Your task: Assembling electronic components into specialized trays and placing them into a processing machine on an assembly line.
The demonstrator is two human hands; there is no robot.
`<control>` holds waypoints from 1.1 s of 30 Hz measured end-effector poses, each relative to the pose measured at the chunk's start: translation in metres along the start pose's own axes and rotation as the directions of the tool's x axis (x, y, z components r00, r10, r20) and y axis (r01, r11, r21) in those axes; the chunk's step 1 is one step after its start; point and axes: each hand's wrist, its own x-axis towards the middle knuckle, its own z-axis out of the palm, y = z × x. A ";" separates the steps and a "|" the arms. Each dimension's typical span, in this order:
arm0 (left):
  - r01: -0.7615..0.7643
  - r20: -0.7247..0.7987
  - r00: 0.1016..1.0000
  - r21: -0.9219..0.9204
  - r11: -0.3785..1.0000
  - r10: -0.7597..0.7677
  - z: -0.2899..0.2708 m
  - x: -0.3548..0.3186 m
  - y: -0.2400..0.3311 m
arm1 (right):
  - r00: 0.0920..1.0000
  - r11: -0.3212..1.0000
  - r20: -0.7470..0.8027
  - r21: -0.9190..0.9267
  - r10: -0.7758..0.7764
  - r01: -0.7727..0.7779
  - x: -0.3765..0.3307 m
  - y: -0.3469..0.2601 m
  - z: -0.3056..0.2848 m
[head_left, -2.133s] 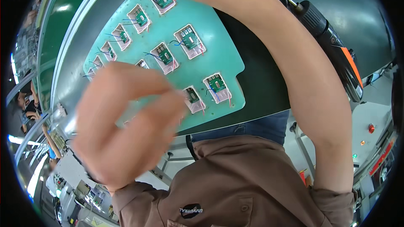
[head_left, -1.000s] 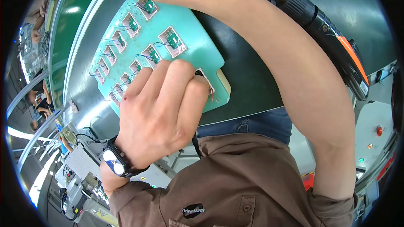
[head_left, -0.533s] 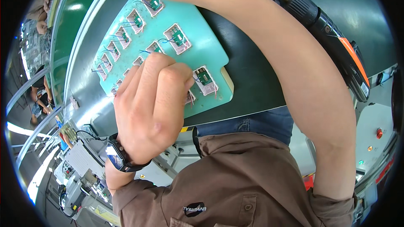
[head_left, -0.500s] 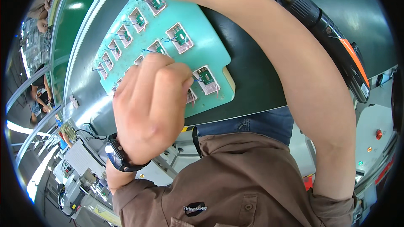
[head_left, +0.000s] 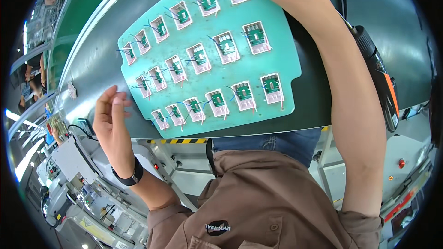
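Observation:
A turquoise tray (head_left: 194,37) lies on the dark worktable, with several white rectangular housings set in rows. Each housing holds a small green circuit board (head_left: 226,46); thin blue wires stick out on the left and pale reddish ones near the bottom. Just off the tray's lower left edge, my left hand (head_left: 113,122) hovers with loosely bent fingers and nothing visible in them. My right forearm reaches up past the tray's right side, and the hand itself is cut off by the top of the picture.
A black and orange electric screwdriver (head_left: 376,69) lies on the table (head_left: 316,83) to the right of my forearm. At the left is a small pale object (head_left: 71,90). Yellow-black striped tape (head_left: 184,141) shows below the table's front edge. Machines and other people are farther left.
My left hand has left the boards and moved left beyond the tray's edge, uncovering the lower rows. My right arm has shifted upward; the whole tray now shows farther right in view.

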 end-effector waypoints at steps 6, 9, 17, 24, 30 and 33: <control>0.240 0.201 0.963 -0.325 0.915 -0.181 0.009 -0.012 0.002 | 0.998 0.998 0.050 0.049 0.027 -0.029 0.000 0.003 0.004; 0.197 0.302 0.948 -0.300 0.933 -0.103 0.007 -0.007 -0.003 | 0.996 0.992 0.062 0.101 0.071 -0.077 0.000 0.006 0.006; 0.263 0.387 0.917 -0.395 0.880 -0.100 0.003 -0.001 0.005 | 0.993 0.985 0.071 0.140 0.095 -0.104 0.007 0.001 0.006; 0.323 0.379 0.919 -0.573 0.753 -0.107 0.014 -0.011 0.013 | 0.993 0.998 0.099 -0.031 0.066 -0.063 0.006 0.013 -0.004; 0.299 0.338 0.938 -0.664 0.685 -0.081 0.023 -0.019 0.025 | 0.996 0.999 0.077 -0.005 -0.035 0.035 -0.001 0.012 -0.006; 0.282 0.333 0.942 -0.710 0.646 -0.045 0.024 -0.021 0.026 | 0.997 0.999 0.061 0.028 -0.038 0.037 0.000 0.009 -0.004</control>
